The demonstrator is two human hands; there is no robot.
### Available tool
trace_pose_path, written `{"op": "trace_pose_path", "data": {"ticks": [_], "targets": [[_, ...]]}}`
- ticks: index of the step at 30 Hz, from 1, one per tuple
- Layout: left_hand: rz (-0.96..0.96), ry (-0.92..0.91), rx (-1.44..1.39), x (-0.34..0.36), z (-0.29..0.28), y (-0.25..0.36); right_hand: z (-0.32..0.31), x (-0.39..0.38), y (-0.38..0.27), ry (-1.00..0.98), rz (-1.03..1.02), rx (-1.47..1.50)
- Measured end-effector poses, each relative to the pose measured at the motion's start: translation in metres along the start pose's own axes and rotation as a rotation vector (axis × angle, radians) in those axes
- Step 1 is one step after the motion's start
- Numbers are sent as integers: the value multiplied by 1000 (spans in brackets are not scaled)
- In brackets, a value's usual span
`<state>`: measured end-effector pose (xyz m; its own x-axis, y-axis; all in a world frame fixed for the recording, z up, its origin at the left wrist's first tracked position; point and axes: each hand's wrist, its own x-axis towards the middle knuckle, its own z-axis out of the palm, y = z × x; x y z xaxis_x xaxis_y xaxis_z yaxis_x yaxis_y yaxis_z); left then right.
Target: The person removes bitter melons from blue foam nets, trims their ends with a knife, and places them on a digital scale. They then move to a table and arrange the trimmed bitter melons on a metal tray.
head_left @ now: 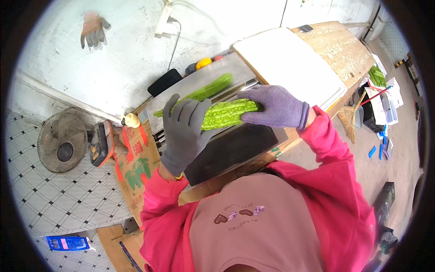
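A bumpy green bitter melon [229, 114] is held level between my two gloved hands. My left hand [186, 124], in a grey glove, grips its left end, fingers partly spread over the top. Around the right end my right hand [277, 106], in a purple-grey glove, is closed; that tip is hidden. Both hands are above a metal bench-top machine with a flat black plate [231, 156]. Behind the held melon, a second bitter melon [219, 86] lies on the machine's metal top [238, 65], partly covered by my left hand.
A white board [290, 68] adjoins the machine on the right. Behind it are a black box [164, 82] and a yellow object [204, 63]. To the left stand a fan [62, 143] and a cardboard box [136, 167]. A broom [351, 119] leans at the right.
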<state>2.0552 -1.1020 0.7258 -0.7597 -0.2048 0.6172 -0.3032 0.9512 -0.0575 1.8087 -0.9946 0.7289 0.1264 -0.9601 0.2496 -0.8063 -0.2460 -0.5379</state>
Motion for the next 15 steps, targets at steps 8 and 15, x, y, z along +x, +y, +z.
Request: {"op": "trace_pose_path", "data": {"ticks": [8, 15], "targets": [[-39, -40, -73, -20, 1, 0, 8, -5, -5, -172, 118, 123], [-165, 16, -169, -39, 8, -7, 0, -20, 3, 100, 45, 262]]}}
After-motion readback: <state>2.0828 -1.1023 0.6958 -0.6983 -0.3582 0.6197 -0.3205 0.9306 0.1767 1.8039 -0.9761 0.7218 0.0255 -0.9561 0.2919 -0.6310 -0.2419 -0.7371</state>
